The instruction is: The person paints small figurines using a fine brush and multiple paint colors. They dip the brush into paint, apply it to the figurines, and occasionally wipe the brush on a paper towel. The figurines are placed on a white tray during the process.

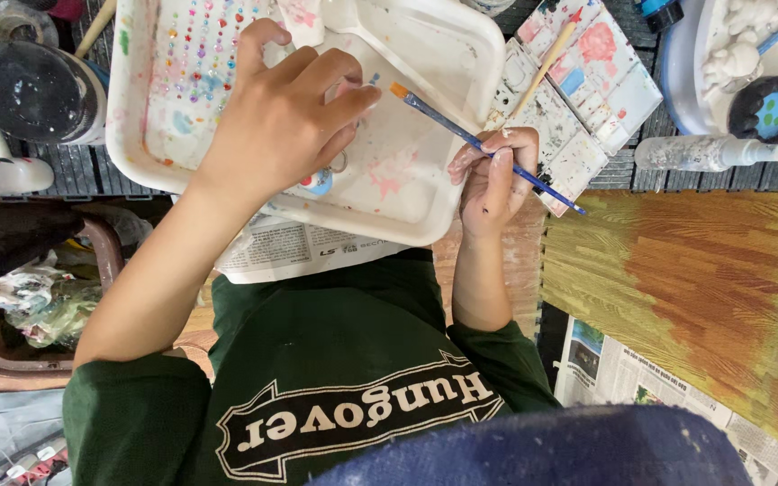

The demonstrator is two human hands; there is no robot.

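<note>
My left hand (pixel 285 121) reaches into a white plastic tray (pixel 447 54) and curls over a small blue-and-white piece with a metal ring (pixel 320 183). The fingers hide most of that piece. My right hand (pixel 491 175) rests at the tray's right rim, pinching a thin blue-handled paintbrush (pixel 461 133). Its orange bristle tip (pixel 397 90) points toward my left fingertips, just short of them. The tray floor is smeared with pink and blue paint.
A sheet of coloured stick-on gems (pixel 195 54) lies in the tray's left part. Newspaper (pixel 290 250) sits under the tray. To the right are a watercolour palette (pixel 587 99) with a wooden-handled brush, a white tube (pixel 695 153), a plate of white figures (pixel 749 54) and a wood-pattern mat (pixel 704 288). A dark round lid (pixel 38 90) sits left.
</note>
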